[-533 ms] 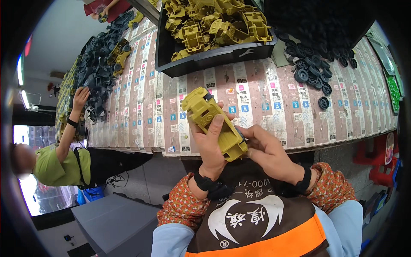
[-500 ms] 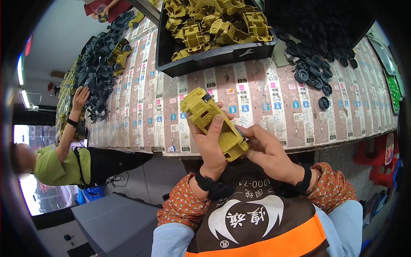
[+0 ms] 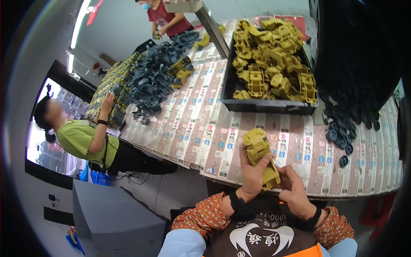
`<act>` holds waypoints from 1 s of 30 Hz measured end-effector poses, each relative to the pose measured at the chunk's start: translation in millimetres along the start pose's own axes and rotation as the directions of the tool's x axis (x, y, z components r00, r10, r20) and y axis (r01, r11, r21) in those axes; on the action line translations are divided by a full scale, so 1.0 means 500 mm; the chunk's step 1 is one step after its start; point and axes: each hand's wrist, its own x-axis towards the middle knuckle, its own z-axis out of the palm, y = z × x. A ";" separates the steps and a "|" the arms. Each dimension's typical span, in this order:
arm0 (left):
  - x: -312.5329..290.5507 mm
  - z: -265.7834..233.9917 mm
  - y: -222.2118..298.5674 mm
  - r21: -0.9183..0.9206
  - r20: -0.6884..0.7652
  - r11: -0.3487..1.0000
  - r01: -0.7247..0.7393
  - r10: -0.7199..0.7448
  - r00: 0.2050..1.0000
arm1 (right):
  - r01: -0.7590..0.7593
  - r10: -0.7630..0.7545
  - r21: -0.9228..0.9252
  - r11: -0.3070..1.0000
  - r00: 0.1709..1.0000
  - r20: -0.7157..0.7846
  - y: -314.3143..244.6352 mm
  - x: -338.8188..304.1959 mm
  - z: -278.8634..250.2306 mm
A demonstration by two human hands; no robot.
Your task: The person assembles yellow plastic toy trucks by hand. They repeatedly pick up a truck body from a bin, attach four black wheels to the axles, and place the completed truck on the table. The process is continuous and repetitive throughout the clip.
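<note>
A yellow plastic toy car body (image 3: 256, 142) is tilted above the near edge of the table. My left hand (image 3: 252, 174) is closed around its side, with the thumb across it. At its lower end, my right hand (image 3: 296, 195) has curled fingers pressed close against the car body; whatever lies between the fingertips is hidden. Beyond my hands stands a black bin (image 3: 269, 107) heaped with yellow car bodies (image 3: 274, 60). Loose black toy wheels (image 3: 340, 132) lie on the table to the right, one wheel (image 3: 343, 161) apart from the others.
The table (image 3: 197, 124) is covered with printed sheets. Dark grey plastic parts (image 3: 150, 77) are piled at the far left, beside several yellow toy cars (image 3: 182, 70). A person in green (image 3: 92, 137) reaches in there; another in red (image 3: 171, 19) works farther back. A grey box (image 3: 115, 210) stands lower left.
The view has swung up and left, so everything sits lower and farther right, and the person in red shows more. Both hands stay at the car body.
</note>
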 end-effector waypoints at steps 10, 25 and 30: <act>0.038 0.020 0.031 -0.090 0.068 0.992 0.084 -0.078 0.995 | 0.065 -0.061 -0.303 0.951 0.998 0.022 -0.068 0.017 0.006; 0.067 -0.049 0.049 0.447 0.440 0.846 0.291 -0.491 0.752 | 0.158 -0.328 -0.620 0.769 0.929 -0.170 -0.163 0.051 -0.037; 0.067 -0.010 0.136 0.387 0.544 0.715 0.582 -0.687 0.482 | 0.212 -0.242 -0.684 0.698 0.969 0.053 -0.142 0.031 -0.066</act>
